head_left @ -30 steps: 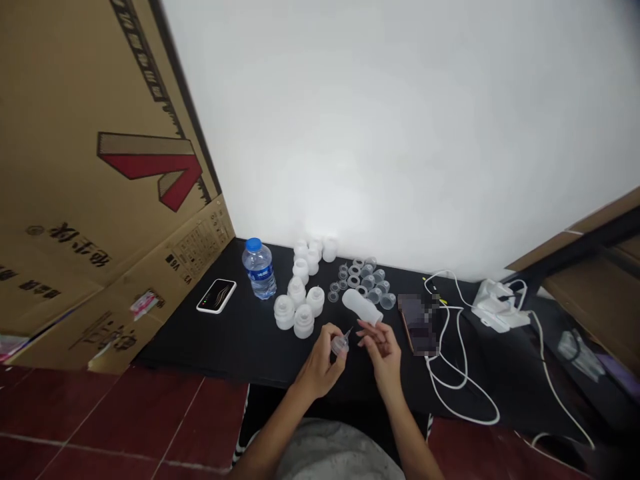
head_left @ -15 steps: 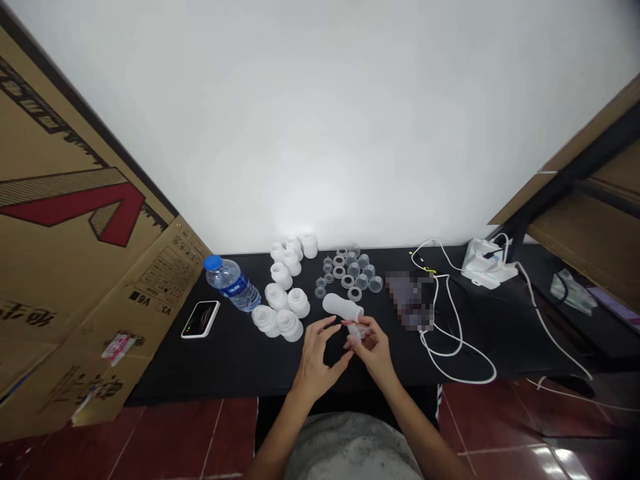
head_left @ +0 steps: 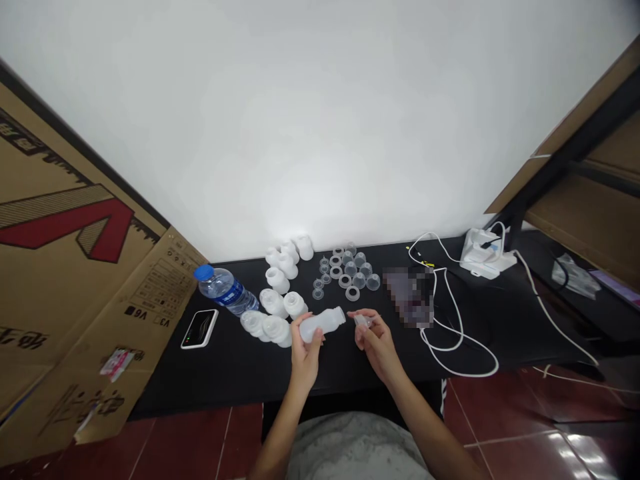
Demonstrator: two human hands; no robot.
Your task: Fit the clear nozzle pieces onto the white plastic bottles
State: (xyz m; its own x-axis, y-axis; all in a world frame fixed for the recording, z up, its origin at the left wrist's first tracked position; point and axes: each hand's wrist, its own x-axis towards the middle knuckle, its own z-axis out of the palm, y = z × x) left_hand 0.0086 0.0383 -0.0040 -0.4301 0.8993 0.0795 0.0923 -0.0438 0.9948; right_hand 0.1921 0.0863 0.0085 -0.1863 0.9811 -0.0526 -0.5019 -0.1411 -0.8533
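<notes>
Left hand [head_left: 305, 355] grips bottle [head_left: 325, 323] — right hand [head_left: 379, 343], clear piece [head_left: 363, 321].

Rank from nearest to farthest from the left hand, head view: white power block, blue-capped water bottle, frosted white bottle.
1. Frosted white bottle, held in the left hand.
2. Blue-capped water bottle, to the left.
3. White power block, far right.

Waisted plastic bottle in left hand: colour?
Waisted plastic bottle: milky white; shows best in the head view.

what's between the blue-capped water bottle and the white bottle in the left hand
In the head view, several round white plastic pieces on the table, then part of the left hand holding the white bottle.
</notes>
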